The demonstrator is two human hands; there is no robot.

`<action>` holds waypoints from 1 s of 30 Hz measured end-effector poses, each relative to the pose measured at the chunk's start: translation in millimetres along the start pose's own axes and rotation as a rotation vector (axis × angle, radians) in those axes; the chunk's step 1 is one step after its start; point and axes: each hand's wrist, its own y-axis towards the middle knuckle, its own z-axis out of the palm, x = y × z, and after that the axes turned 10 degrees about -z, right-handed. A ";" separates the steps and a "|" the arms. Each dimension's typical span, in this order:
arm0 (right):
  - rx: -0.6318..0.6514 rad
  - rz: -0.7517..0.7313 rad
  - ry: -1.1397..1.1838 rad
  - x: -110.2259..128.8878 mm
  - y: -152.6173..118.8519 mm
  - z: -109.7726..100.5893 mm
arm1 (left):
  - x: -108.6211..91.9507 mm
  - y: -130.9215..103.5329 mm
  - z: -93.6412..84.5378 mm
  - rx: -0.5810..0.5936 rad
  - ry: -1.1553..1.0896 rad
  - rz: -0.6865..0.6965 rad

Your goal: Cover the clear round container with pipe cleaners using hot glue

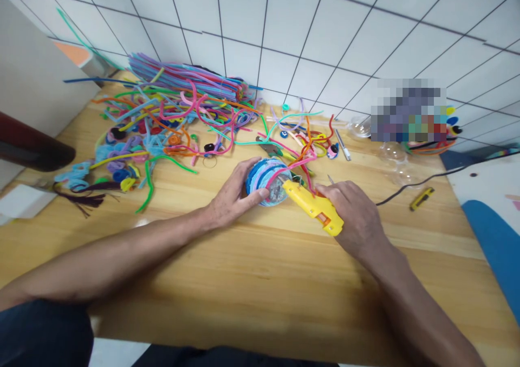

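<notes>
My left hand (pixel 229 196) is closed around the side of a small round jar-like piece (pixel 257 173) wrapped in bands of blue and light-blue pipe cleaner. Its clear, shiny end faces toward the right. From its upper edge a pink pipe cleaner (pixel 298 163) trails off to the right. A yellow hot glue gun (pixel 311 200) is gripped in my right hand (pixel 359 212). Its nozzle points left, at the piece's clear end; whether they touch I cannot tell. Dark-handled pliers (pixel 268 148) lie just behind the piece, partly covered by pipe cleaners.
Loose coloured pipe cleaners (pixel 152 139) are heaped at the back left, before a thick bundle of straight ones (pixel 187 79). Clear plastic balls (pixel 393 151) stand at the back right. A black cord (pixel 422 181) crosses the right side near a yellow utility knife (pixel 422 199). A tiled wall (pixel 244 20) rises behind.
</notes>
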 end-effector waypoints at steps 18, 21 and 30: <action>0.000 0.010 0.079 2.7 -1.6 0.0 | -2.0 -0.6 -0.8 0.017 0.034 0.015; -0.009 0.005 0.086 8.3 -0.5 3.3 | -2.6 -0.8 -1.6 0.024 0.034 0.010; 0.019 -0.004 0.123 5.8 -0.8 0.8 | 1.0 -1.4 -1.8 0.023 0.038 0.018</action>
